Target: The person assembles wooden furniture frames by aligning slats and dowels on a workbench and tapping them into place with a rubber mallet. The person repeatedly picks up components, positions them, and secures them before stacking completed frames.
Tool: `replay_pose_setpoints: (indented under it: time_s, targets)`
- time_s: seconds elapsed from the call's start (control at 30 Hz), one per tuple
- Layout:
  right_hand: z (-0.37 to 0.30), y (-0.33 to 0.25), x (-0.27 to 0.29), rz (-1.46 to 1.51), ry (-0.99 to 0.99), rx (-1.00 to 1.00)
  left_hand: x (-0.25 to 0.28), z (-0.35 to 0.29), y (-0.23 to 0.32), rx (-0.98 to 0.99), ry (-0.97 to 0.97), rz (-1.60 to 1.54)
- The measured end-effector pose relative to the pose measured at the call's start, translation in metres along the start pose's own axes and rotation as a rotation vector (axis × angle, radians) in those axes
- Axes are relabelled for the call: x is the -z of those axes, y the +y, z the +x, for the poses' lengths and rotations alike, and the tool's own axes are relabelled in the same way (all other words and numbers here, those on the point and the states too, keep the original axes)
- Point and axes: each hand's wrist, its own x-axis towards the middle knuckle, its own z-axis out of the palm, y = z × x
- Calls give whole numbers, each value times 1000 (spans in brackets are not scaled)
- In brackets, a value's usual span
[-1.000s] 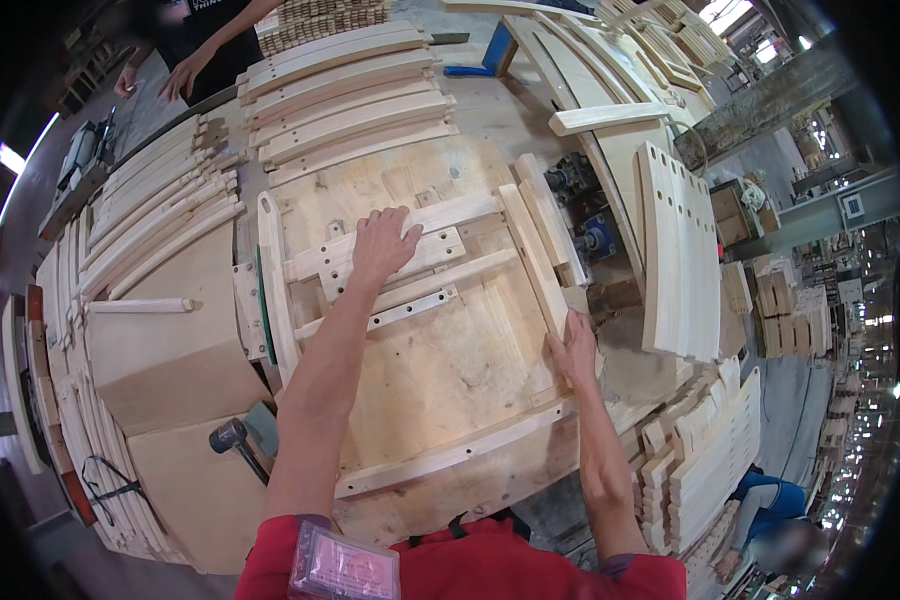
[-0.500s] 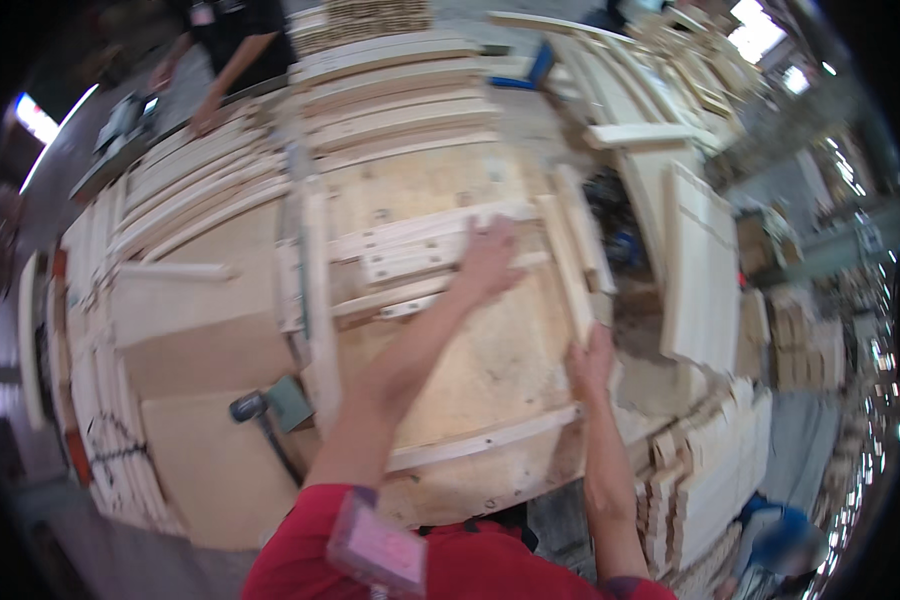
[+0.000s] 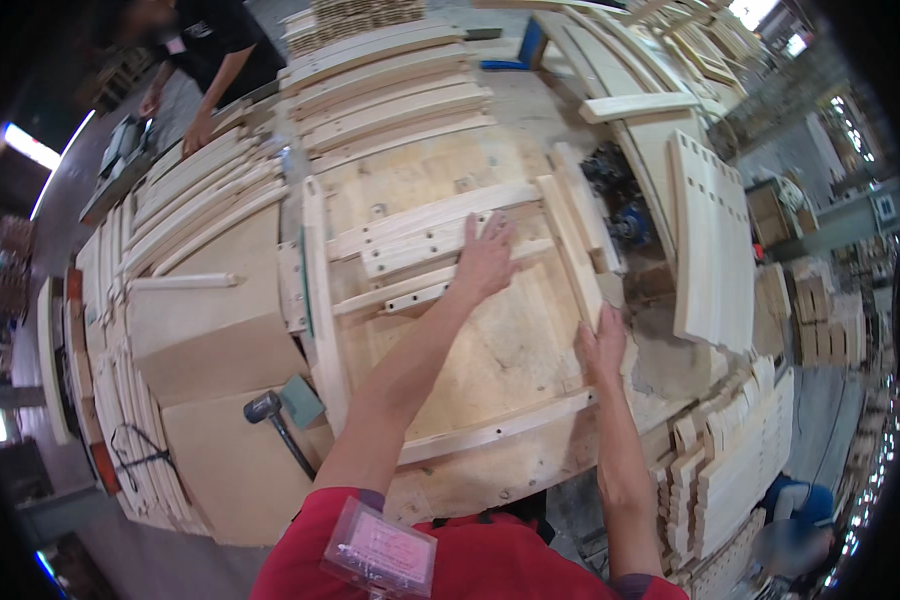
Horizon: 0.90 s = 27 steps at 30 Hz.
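Note:
A partly fitted wooden frame lies on the plywood worktop [image 3: 470, 350] before me. My left hand [image 3: 485, 258] rests with its fingers spread on the wide middle slat [image 3: 410, 245], which has dark holes. Beyond that slat lies another pale slat [image 3: 440, 215], and on its near side is a narrow strip [image 3: 420, 297] with holes. My right hand [image 3: 602, 342] is closed around the near end of the right-hand rail [image 3: 570, 250]; some of its fingers are hidden. A long rail [image 3: 320, 270] runs along the left side, and a drilled rail [image 3: 500, 432] lies across the near side.
A black mallet [image 3: 266, 408] lies beside a green block [image 3: 301, 401] on cardboard at left. Slats are stacked [image 3: 390, 95] at the far side. Curved boards [image 3: 710, 240] stand at right, more [image 3: 740, 465] near right. A person [image 3: 215, 60] works at far left.
The view has shifted slightly and become sharper. Both my hands keep nearly the same places on the slat and the right-hand rail.

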Motion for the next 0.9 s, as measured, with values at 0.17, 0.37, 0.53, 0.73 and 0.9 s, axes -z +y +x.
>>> replay_pose_setpoints:
  time_s: [0.17, 0.37, 0.53, 0.73, 0.9]
  targets:
    - [5, 5, -2, -28, 16, 39, 2, 13, 7, -18, 20, -13]
    - [-8, -6, -13, -22, 0, 62, 2, -3, 0, -37, 50, 35]
    - [-19, -10, -18, -44, -37, 47, 5, -17, -3, -40, 21, 27]
    - [-32, -5, -22, -22, -43, 22, -15, -25, 4, -27, 39, 4]
    - [-20, -35, -11, 72, -26, 52, -5, -21, -9, 16, 138, -29]
